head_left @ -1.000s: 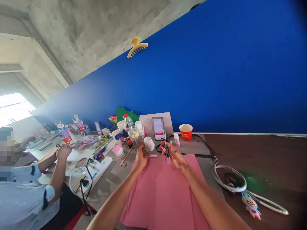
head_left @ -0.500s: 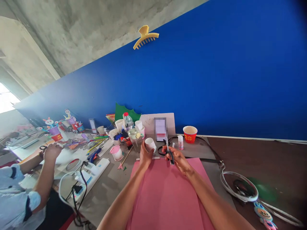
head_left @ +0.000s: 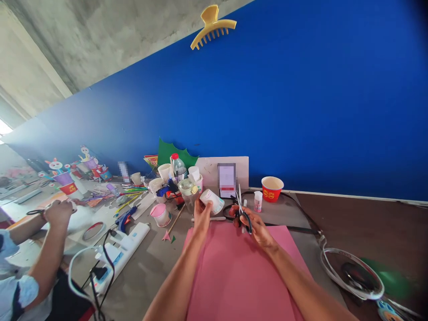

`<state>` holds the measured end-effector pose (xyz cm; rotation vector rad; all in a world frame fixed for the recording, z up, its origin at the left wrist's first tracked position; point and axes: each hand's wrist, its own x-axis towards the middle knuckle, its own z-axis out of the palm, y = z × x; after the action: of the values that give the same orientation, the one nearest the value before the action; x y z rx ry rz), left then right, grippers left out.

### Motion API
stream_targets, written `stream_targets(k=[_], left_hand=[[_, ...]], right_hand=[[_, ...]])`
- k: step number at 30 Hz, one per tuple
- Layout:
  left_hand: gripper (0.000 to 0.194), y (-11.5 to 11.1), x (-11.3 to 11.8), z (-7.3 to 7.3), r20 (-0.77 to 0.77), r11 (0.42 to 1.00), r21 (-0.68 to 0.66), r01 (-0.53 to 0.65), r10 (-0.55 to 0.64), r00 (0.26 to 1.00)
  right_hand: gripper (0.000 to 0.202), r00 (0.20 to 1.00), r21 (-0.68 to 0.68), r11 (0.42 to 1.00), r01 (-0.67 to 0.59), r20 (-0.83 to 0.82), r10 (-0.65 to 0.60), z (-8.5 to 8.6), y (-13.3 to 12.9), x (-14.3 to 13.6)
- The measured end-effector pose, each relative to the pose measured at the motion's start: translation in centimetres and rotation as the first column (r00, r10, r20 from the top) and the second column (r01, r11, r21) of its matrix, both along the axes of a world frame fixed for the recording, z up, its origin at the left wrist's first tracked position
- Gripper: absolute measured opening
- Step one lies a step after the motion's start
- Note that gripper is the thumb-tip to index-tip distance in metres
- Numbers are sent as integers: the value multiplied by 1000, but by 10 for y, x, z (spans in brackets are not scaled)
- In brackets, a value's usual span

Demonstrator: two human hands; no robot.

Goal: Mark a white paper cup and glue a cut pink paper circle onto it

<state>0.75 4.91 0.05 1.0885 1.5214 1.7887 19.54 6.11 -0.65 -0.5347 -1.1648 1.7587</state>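
Note:
My left hand (head_left: pixel 202 215) is closed around a white paper cup (head_left: pixel 213 201), which is tilted on its side with its base toward the right. In my right hand (head_left: pixel 259 229) is a pair of scissors (head_left: pixel 246 219) with black handles, the blades pointing up. The scissors are apart from the cup. Both hands are above the far edge of a pink paper sheet (head_left: pixel 239 272). Behind them a phone (head_left: pixel 227 180) stands upright with a blurred screen. A small white-and-pink bottle (head_left: pixel 257 201) stands just past my right hand.
A red paper bowl (head_left: pixel 272 189) stands at the back right. To the left are a glass jar (head_left: pixel 188 194), a pink-lidded cup (head_left: pixel 161 215), a glue gun (head_left: pixel 126 218) and a power strip (head_left: pixel 123 254) with cables. A co-worker's hands (head_left: pixel 58 211) are at the far left.
The white cup has turned from mouth-up to lying tilted in my left hand. The scissors have shifted slightly in my right hand, blades still upward. The whole view has moved a little.

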Motion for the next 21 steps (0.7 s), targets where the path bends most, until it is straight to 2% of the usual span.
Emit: stream_targets(k=[3, 6, 8, 10, 12, 15, 18, 21], left_hand=[[48, -2, 0, 3, 341, 993, -8, 120, -110, 933], [44, -2, -1, 6, 620, 980, -37, 197, -132, 774], [41, -3, -1, 7, 728, 967, -41, 252, -144, 670], [41, -5, -1, 8, 782, 947, 4, 322, -204, 589], [44, -7, -1, 7, 800, 923, 76, 378, -283, 530], [49, -9, -2, 7, 819, 894, 157, 420, -356, 451], [50, -10, -3, 8, 834, 868, 210, 450, -400, 380], [49, -11, -4, 12, 833, 845, 251, 472, -437, 339]], right_hand=[[50, 998, 48, 998, 48, 48, -51, -1, 0, -1], [49, 979, 139, 984, 115, 151, -136, -4, -3, -3], [46, 940, 284, 942, 181, 232, -250, -8, -6, -5], [42, 879, 482, 845, 231, 269, -394, -11, -7, -7], [39, 829, 648, 721, 246, 244, -502, -15, -8, -8], [38, 799, 775, 585, 240, 184, -572, -18, -8, -8], [34, 789, 823, 528, 210, 176, -588, -20, -7, -7], [33, 779, 839, 514, 178, 200, -595, -21, -6, -6]])
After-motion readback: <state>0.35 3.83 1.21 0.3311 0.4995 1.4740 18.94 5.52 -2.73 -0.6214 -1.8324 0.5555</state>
